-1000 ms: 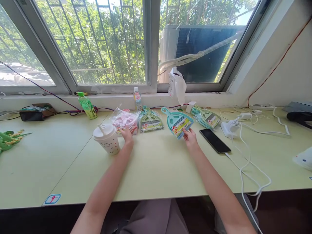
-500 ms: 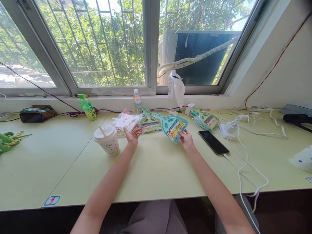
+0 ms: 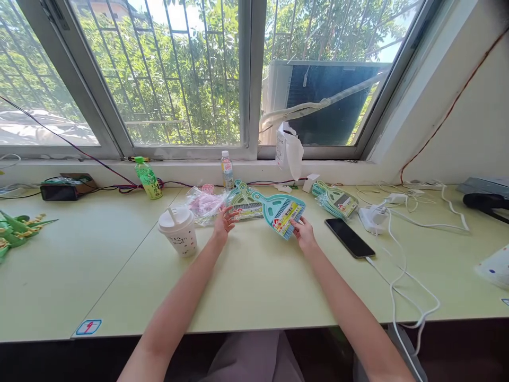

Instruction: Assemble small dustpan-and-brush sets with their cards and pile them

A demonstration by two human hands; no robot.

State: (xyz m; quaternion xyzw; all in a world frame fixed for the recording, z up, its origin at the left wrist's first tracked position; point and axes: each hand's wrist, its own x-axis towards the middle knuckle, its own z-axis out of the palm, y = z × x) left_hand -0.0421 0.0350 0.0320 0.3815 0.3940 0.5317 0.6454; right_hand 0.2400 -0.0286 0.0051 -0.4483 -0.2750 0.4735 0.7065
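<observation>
My right hand (image 3: 303, 233) grips the lower edge of a teal mini dustpan set (image 3: 278, 209) with a colourful label, lifted a little off the pale green table (image 3: 254, 276). My left hand (image 3: 223, 223) is open, fingers spread, just left of that dustpan and holding nothing. Behind it lie another teal dustpan set (image 3: 243, 204) and a clear bag of pink items (image 3: 204, 202). A stack of more dustpan sets (image 3: 336, 197) rests to the right.
A white lidded cup with a straw (image 3: 180, 231) stands left of my left hand. A black phone (image 3: 349, 237) on a white cable lies to the right, near a charger (image 3: 369, 217). Two bottles (image 3: 148, 179) (image 3: 226, 170) stand by the window sill. Green items (image 3: 14, 229) lie far left.
My right hand has drawn the teal dustpan set leftward and closer. My left hand has come off the bag of pink items and opened, moving right toward the dustpan.
</observation>
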